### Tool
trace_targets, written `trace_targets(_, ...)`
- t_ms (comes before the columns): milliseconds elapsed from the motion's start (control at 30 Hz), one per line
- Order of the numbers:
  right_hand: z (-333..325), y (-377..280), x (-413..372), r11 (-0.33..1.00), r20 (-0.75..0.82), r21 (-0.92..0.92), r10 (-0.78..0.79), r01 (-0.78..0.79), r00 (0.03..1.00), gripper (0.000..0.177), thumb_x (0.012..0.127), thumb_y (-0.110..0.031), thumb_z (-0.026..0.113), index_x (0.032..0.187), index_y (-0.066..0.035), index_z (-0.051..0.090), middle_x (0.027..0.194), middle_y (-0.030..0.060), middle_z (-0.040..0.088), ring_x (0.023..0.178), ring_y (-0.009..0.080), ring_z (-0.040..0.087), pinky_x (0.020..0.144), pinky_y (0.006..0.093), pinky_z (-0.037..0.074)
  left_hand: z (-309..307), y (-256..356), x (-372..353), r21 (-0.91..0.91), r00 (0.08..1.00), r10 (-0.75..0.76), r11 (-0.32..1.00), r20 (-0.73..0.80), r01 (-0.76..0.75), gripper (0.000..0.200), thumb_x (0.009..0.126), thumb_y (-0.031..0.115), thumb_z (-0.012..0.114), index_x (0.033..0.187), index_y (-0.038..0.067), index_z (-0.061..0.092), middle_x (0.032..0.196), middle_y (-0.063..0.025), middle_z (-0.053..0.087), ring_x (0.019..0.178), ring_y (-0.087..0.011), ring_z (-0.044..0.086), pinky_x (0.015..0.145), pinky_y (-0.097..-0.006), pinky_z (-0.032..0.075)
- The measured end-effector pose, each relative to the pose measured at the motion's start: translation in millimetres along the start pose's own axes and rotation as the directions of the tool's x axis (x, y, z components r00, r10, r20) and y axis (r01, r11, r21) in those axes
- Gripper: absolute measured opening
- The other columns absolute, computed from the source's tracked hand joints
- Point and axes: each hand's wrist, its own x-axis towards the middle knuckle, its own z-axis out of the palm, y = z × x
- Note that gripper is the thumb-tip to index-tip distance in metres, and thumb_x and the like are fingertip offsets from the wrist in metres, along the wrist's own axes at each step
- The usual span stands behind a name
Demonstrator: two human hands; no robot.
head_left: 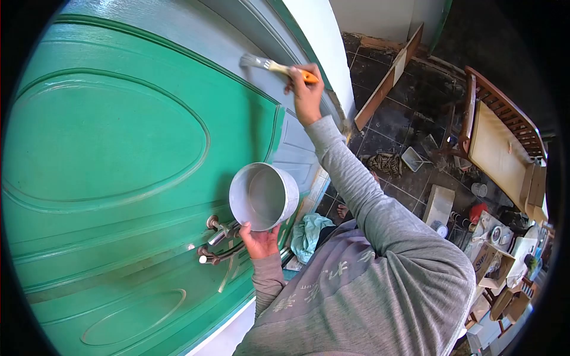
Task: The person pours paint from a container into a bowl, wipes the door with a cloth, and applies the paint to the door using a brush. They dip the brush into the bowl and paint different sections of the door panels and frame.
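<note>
At upper centre, against a panelled door (pixel 119 148) of raised oval mouldings: right hand (pixel 307 95) closed around the orange handle of a paintbrush (pixel 276 66), arm at full stretch in a grey sleeve (pixel 350 178). Bristles laid flat on the pale grey band (pixel 196 26) along the door's edge, just beyond the green field.

Near mid-frame: left hand (pixel 259 242) gripping a round paint tin (pixel 264 196) from beneath, fingers curled about its base. Tin tilted, mouth toward the camera, inner wall coated pale grey; depth of paint inside not discernible.

Just beside the left hand, on the green face: metal door handle (pixel 217 237), lever and knob bare of paint; contact with the hand not determinable.

Below the tin, near the door's foot: crumpled turquoise cloth (pixel 309 231).

Right half: dark tiled floor (pixel 404 113), with a wooden plank (pixel 386 83) leaning at the wall and a slatted wooden bench (pixel 499 142), well apart from both hands. Cartons and small containers (pixel 499 255) crowded at the lower right.
</note>
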Motion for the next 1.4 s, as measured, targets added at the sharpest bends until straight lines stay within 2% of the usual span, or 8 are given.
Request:
trace_targets(233,-116,96,-25,0.815,-0.486,-0.512,-0.014,-0.271,0.874,0.013,0.087,-0.007,0.066,0.088,0.0,0.055,0.073,0.0102,0.062,0.056,0.0142,0.06,0.045,0.0287,0.052,10,-3,-1,-0.001,1.0,0.003,1.0,-0.025,-0.003,0.071,0.078,0.045,0.064,0.14,0.018,0.041,0.141,-0.0052,0.046,0.128,-0.0294,0.045,0.101,-0.0579,0.039)
trace_targets(467,-29,17,-14,0.999,-0.034,-0.029,0.033,-0.034,0.999,0.014,0.091,-0.01,0.066,0.091,-0.002,0.055,0.081,0.0088,0.062,0.063,0.0109,0.056,0.051,0.0249,0.051,17,-5,0,-0.014,0.998,-0.019,1.0,-0.064,0.019,0.07,0.079,0.04,0.064,0.141,0.017,0.041,0.141,-0.0063,0.046,0.129,-0.0295,0.046,0.101,-0.057,0.042)
trace_targets(667,-161,145,-33,0.963,-0.499,-0.103,0.167,-0.249,0.85,0.011,0.089,-0.007,0.065,0.09,0.0,0.057,0.076,0.008,0.061,0.056,0.012,0.057,0.047,0.0266,0.052,22,-3,-3,-0.001,0.995,0.011,1.0,-0.099,-0.011,0.073,0.077,0.041,0.064,0.141,0.018,0.04,0.142,-0.0069,0.045,0.129,-0.0308,0.046,0.099,-0.0591,0.043)
trace_targets(767,-103,86,-28,0.845,-0.427,-0.492,-0.026,-0.209,0.904,0.01,0.088,-0.006,0.064,0.087,0.0,0.056,0.075,0.0069,0.061,0.056,0.0114,0.057,0.047,0.027,0.052,21,-1,-7,-0.041,0.996,-0.005,0.999,-0.09,0.001,0.068,0.078,0.036,0.066,0.139,0.016,0.043,0.139,-0.007,0.048,0.126,-0.0292,0.049,0.098,-0.0564,0.046)
trace_targets(933,-51,47,-37,0.997,-0.096,-0.067,0.027,-0.034,0.995,0.013,0.09,-0.008,0.064,0.087,-0.001,0.053,0.077,0.0066,0.061,0.056,0.0092,0.056,0.048,0.025,0.051,21,-3,-3,-0.029,0.996,-0.009,1.0,-0.092,0.006,0.069,0.078,0.036,0.065,0.14,0.015,0.042,0.139,-0.0084,0.048,0.127,-0.0305,0.048,0.098,-0.0575,0.045)
trace_targets(1133,-152,130,-66,0.933,-0.491,-0.222,0.145,-0.284,0.859,0.012,0.09,-0.006,0.063,0.088,0.0,0.052,0.076,0.0069,0.06,0.056,0.011,0.056,0.048,0.0259,0.052,20,-1,-6,-0.015,0.997,-0.011,1.0,-0.073,0.01,0.071,0.078,0.036,0.064,0.142,0.015,0.04,0.141,-0.0089,0.047,0.128,-0.0313,0.048,0.098,-0.0583,0.046)
trace_targets(1233,-124,105,-61,0.896,-0.404,-0.392,0.036,-0.208,0.914,0.011,0.09,-0.005,0.063,0.091,0.001,0.053,0.076,0.0075,0.06,0.057,0.0127,0.058,0.047,0.0261,0.052,12,-3,-4,-0.018,0.995,-0.015,1.0,-0.097,0.013,0.071,0.079,0.036,0.064,0.142,0.015,0.04,0.141,-0.009,0.047,0.128,-0.0315,0.048,0.098,-0.0586,0.046)
trace_targets(1400,-85,71,-57,0.996,-0.25,-0.058,0.051,-0.067,0.967,0.009,0.09,-0.005,0.061,0.093,0.0,0.054,0.071,0.0061,0.057,0.057,0.0119,0.056,0.051,0.0279,0.053,6,-2,-3,-0.006,0.996,-0.02,1.0,-0.088,0.02,0.072,0.078,0.035,0.064,0.143,0.015,0.038,0.142,-0.0094,0.046,0.129,-0.032,0.047,0.099,-0.0591,0.045)
